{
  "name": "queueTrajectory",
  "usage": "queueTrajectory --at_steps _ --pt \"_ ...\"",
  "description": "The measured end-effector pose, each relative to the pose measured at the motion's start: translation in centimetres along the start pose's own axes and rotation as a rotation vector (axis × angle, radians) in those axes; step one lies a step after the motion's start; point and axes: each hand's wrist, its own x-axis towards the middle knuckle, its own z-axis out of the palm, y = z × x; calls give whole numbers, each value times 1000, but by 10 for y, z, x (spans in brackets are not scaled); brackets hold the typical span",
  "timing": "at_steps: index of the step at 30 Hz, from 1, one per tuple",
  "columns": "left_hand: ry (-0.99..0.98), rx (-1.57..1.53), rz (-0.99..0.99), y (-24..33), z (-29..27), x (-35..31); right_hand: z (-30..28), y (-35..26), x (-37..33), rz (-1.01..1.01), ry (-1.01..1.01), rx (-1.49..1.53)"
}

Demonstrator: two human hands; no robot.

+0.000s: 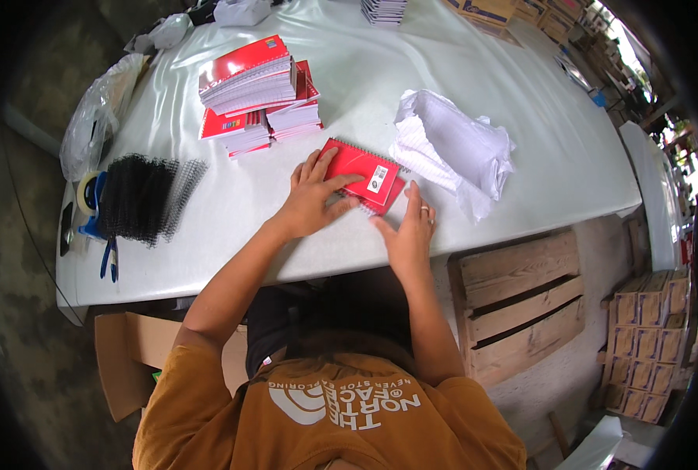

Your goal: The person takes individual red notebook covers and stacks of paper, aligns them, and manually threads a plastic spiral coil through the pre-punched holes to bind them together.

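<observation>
Two red spiral-bound notebooks (350,163) lie one over the other near the table's front edge, slightly offset, the top one bearing a white barcode label. My left hand (311,196) grips the top notebook, fingers over its left end and thumb at its near side. My right hand (410,229), with a ring on one finger, is open at the right end of the pair, thumb and index finger apart. Just beyond, a tall pile of red notebooks (248,78) stands in uneven layers. Crumpled white paper (462,149) rests to the right.
Black plastic spiral coils (141,200) lie at the left, beside a blue tape dispenser (92,205) and blue-handled pliers (110,260). Clear plastic bags (98,125) hang over the left edge. Another notebook stack (384,11) and cartons (486,9) stand far back. A wooden pallet (521,301) is below right.
</observation>
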Motion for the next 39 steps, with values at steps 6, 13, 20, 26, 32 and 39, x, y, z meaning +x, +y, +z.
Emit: queueTrajectory --at_steps 6,13,20,26,32,39 --pt "99 -423 -107 -21 19 20 -3 26 33 -77 47 174" --pt "153 -237 -107 -10 16 11 -6 17 39 40 74 200" --pt "367 151 -4 -16 -46 36 -13 44 69 195 112 274" --pt "456 611 -72 -76 -146 66 -28 50 95 221 -23 295" --pt "403 304 -237 -9 -177 44 -23 -42 46 -366 205 297" --pt "246 -496 -428 29 -115 -42 14 -82 -9 -541 276 726"
